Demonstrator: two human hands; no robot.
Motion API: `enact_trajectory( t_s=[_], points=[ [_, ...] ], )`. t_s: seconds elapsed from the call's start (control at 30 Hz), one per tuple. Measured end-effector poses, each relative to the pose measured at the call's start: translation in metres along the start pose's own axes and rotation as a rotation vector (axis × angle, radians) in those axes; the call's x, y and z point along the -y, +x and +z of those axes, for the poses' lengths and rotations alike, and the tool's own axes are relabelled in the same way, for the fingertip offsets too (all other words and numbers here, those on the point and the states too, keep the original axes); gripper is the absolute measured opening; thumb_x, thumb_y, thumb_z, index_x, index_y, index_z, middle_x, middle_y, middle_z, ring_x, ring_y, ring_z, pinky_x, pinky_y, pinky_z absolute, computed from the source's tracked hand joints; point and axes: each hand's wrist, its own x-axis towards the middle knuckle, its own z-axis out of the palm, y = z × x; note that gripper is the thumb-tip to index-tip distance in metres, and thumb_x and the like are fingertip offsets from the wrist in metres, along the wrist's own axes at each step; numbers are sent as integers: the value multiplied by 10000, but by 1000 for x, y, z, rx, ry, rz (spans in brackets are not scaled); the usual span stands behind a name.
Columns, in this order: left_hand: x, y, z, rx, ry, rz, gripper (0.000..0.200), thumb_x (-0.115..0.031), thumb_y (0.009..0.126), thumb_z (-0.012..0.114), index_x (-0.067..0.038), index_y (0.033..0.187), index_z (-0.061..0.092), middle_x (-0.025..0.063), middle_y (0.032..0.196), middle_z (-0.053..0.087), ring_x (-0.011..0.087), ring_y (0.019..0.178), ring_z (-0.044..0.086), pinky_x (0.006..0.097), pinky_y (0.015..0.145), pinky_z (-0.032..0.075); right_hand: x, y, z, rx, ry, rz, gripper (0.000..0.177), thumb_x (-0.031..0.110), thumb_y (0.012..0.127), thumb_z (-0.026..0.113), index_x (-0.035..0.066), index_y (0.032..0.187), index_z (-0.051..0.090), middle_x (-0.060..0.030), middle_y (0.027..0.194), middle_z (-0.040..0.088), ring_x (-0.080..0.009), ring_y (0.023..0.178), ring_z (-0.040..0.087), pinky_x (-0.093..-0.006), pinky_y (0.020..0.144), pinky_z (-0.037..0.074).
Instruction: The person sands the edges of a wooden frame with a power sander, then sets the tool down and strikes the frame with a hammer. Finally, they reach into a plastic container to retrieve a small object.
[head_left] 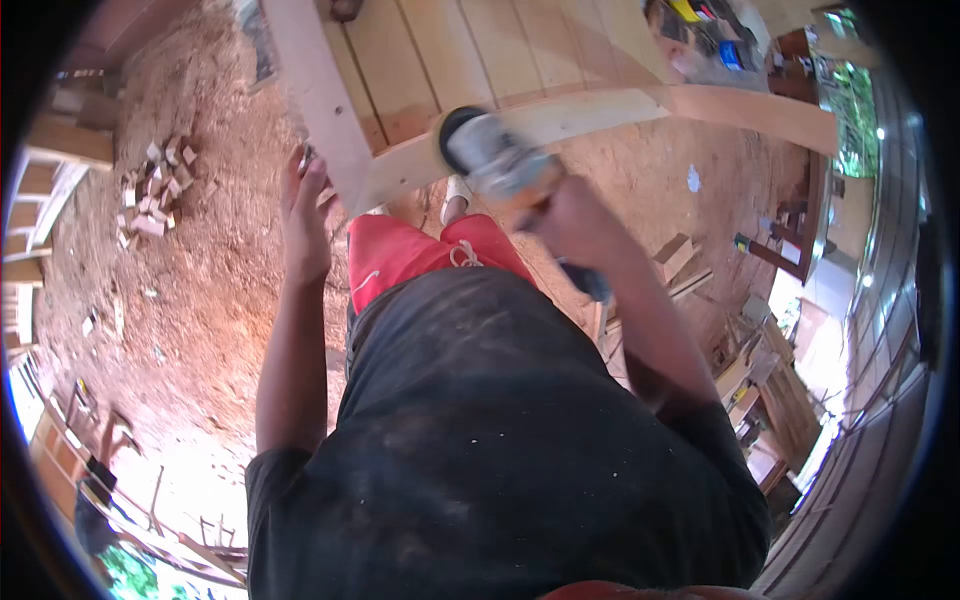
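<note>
My right hand is wrapped round a grey and orange angle grinder, blurred by motion. Its round dark disc meets the edge rail of a wooden panel piece made of pale boards in a frame. At the frame's left side, my left hand has its fingers curled against the edge of the upright board. A small dark, shiny spot shows by its fingertips, too small to name.
Offcut wood blocks lie heaped on the dirt floor at left. Tools and a blue item sit beyond the panel. Planks are stacked at right. Another person is at the lower left.
</note>
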Motion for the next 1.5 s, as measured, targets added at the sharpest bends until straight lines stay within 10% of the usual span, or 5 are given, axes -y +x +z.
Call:
enact_trajectory(
  t_s=[0.83, 0.9, 0.97, 1.13, 1.5],
  points=[
    [-7, -12, 53, 85, 125, 154, 1026, -142, 861, 814, 14, 1593, 111, 254, 1441, 457, 354, 1317, 538, 451, 1078, 481, -122, -18, -115, -434, 644, 153, 665, 663, 882, 721, 16, 1034, 681, 5, 767, 620, -85, 595, 580, -261, 518, 470],
    [-12, -28, 52, -302, 997, 568, 1028, -170, 837, 829, 25, 1598, 165, 302, 1442, 442, 424, 1352, 485, 500, 1100, 445, -109, -12, -103, -372, 603, 135, 663, 657, 894, 711, 15, 1062, 688, -10, 806, 641, -91, 643, 600, -267, 564, 491],
    [-37, -61, 73, -199, 825, 796, 793, -196, 841, 816, 49, 1481, 417, 291, 1400, 491, 442, 1327, 495, 506, 1090, 438, -102, -13, -93, -296, 493, 174, 655, 644, 907, 703, 16, 1094, 695, -28, 859, 665, -98, 721, 629, -274, 638, 521],
    [-44, -94, 111, 756, 255, -213, 887, -498, 871, 787, 119, 1428, 479, 300, 1393, 560, 386, 1268, 596, 392, 1040, 493, -43, 3, -34, -271, 427, -21, 604, 574, 911, 735, 10, 1124, 699, -35, 845, 679, -116, 720, 628, -293, 643, 517],
    [-37, -92, 126, 797, -193, -539, 1084, -632, 866, 754, 43, 1550, 252, 221, 1438, 494, 286, 1300, 522, 395, 950, 501, 47, -1, 17, -4, 588, -32, 484, 426, 938, 767, 5, 1157, 674, -61, 978, 728, -154, 886, 694, -314, 791, 559]
  ],
)
